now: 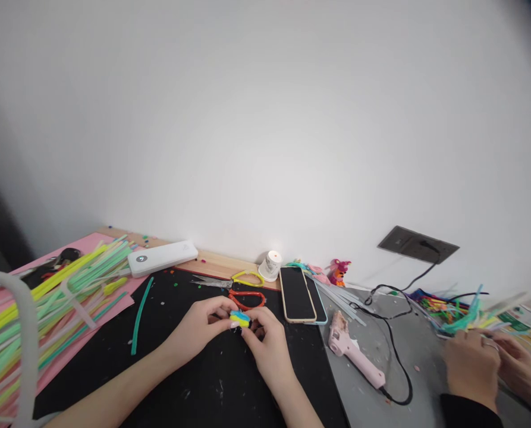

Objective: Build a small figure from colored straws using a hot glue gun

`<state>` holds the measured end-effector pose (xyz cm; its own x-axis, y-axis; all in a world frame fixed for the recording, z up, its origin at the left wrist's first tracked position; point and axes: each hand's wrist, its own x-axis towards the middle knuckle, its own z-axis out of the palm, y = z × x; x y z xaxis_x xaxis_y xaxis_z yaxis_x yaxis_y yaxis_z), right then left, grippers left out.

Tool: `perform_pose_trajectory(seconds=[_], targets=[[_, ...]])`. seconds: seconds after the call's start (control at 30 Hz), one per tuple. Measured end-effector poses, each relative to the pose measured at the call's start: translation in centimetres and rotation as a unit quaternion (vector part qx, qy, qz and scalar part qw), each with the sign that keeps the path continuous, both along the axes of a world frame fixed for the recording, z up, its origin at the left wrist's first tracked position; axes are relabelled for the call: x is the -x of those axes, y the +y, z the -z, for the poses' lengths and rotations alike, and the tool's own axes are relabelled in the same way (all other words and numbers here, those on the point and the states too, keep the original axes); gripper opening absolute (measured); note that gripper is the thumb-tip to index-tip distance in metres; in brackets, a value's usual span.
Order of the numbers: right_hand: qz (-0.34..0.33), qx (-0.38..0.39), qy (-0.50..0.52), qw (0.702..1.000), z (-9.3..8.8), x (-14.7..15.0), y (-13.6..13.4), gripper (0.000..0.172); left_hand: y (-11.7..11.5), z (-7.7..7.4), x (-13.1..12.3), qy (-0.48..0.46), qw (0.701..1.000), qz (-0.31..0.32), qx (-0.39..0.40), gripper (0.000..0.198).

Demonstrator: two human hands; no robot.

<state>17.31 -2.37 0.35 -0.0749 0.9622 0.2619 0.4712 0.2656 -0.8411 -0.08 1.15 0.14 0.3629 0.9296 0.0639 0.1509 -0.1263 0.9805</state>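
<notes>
One thick, pale, bent tube (30,345) is closest, at the left edge, in front of a big pile of thin, fuzzy sticks (84,268) in yellow, green and pink. Near the middle, a small, soft, yellow-and-blue lump (239,320) is between the two hands, over a flat black mat (194,386). The left hand (205,324) pinches its left side, thumb and fingers close together. The right hand (267,336) pinches its right side the same way, so the lump touches the fingertips of both. Metal scissors with one red and one yellow handle loop (216,282) lie just behind the lump. One bent blue-green stick (141,319) lies on the mat, left of the left hand. Right of the right hand are a flat phone with a black screen (297,294) and a pink glue gun (364,363) on the grey surface (426,392). Farther right, another person's hand (471,364) is by some bright fuzzy strands (469,315).
</notes>
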Motion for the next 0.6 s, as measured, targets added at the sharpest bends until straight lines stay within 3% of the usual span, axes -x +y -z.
perform_pose_trajectory(seconds=[0.6], targets=[[0.005, 0.005, -0.005, 1.000, -0.17, -0.11, -0.03, 0.019, -0.03, -0.32, 0.18, 0.085, 0.993, 0.032, -0.075, 0.016]])
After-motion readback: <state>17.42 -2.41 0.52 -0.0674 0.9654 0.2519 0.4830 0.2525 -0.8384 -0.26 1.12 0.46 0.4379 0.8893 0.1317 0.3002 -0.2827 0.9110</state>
